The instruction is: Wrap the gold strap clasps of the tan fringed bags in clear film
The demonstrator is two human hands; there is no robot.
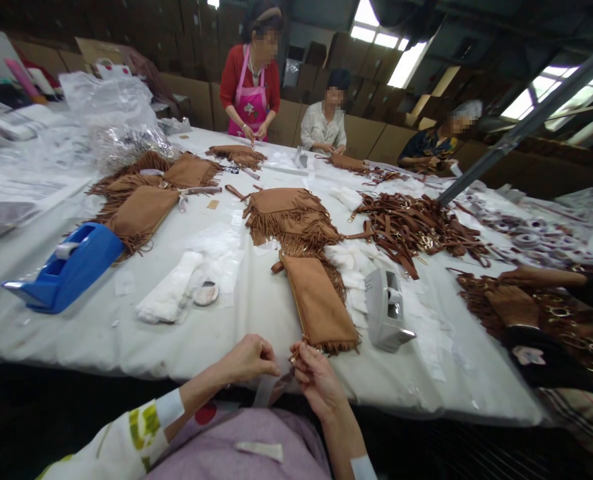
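Note:
At the table's front edge my left hand [253, 357] has its thumb and fingers pinched together, and a strip of thin pale material hangs just beside the fingertips. My right hand [316, 377] is closed on a small brown strap with a gold-coloured metal piece, at the lower corner of a brown fringed pouch [319, 300]. That pouch lies flat, its zipper edge on the left. More fringed pouches [283, 201] are stacked behind it. A grey tape dispenser [387, 310] stands to the right of the pouch.
A blue tape dispenser [69, 267], white tissue [171, 287] and a round tape roll [206, 293] are on the left. Brown straps [416, 227] are heaped at the right. A co-worker's hands [513, 303] are at far right; several people work across the white table [256, 310].

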